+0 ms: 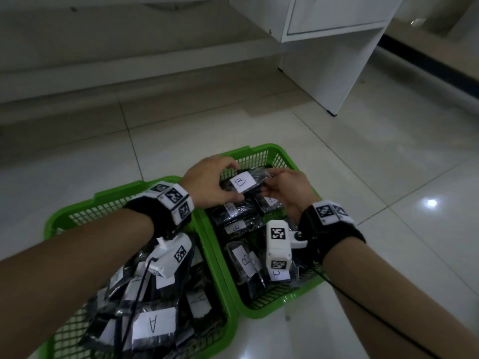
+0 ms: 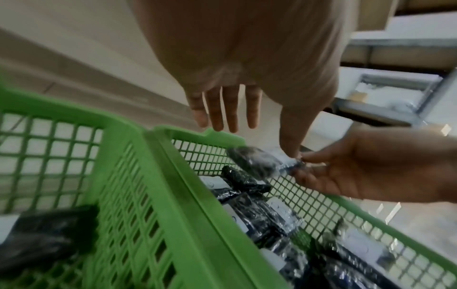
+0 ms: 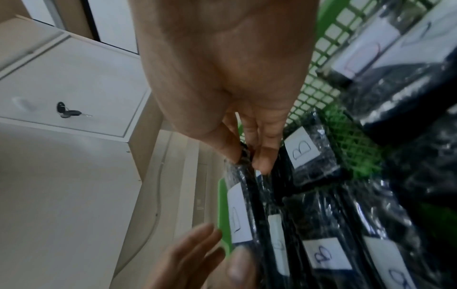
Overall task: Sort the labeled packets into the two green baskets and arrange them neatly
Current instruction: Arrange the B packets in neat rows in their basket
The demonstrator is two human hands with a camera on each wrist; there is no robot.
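A white cabinet stands on the glossy tiled floor.

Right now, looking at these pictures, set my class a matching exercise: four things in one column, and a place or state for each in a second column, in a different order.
Column one:
1. packet marked B
2. packets marked A
3. left basket
4. key

Column two:
a. stuck in a white cabinet door
b. held between the left hand and right hand
c. beside the right basket, on the tiled floor
d. piled in the near end of the left basket

Pairs: 1-b, 2-d, 3-c, 4-a
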